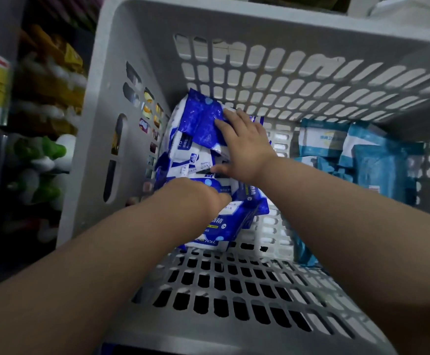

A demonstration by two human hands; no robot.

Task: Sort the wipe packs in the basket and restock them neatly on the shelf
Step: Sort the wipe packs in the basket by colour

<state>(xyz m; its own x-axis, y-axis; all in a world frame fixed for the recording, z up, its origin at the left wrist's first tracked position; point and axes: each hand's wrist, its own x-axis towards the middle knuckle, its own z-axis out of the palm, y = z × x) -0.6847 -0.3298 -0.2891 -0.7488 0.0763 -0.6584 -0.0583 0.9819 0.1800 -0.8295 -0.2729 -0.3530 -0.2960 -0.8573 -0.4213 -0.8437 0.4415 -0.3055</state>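
Both my arms reach down into the grey slatted basket [234, 60], and my hands are a little apart from each other, each on the pile of dark blue wipe packs [203, 149] heaped against the basket's left wall. My right hand [244, 147] lies flat with the fingers spread, palm down on the top dark blue pack [201, 116], which stands tilted near the far left corner; my thumb stretches toward me across the white-and-blue packs below it. My left hand [196, 196] is turned so I see only its back and wrist; the fingers dip out of sight among the nearer packs, so I cannot tell whether they are closed on one or only pressing. Just under that hand sits a dark blue pack with white lettering [224, 221], tipped up on the basket floor.

Over on the right side of the basket, well apart from my hands, lies a second group, the light blue wipe packs [357, 160], some flat and some leaning on each other by the right wall. The floor between the two groups is bare grating.

Outside the basket to my left, shelves [42, 98] carry blurred yellow and green goods
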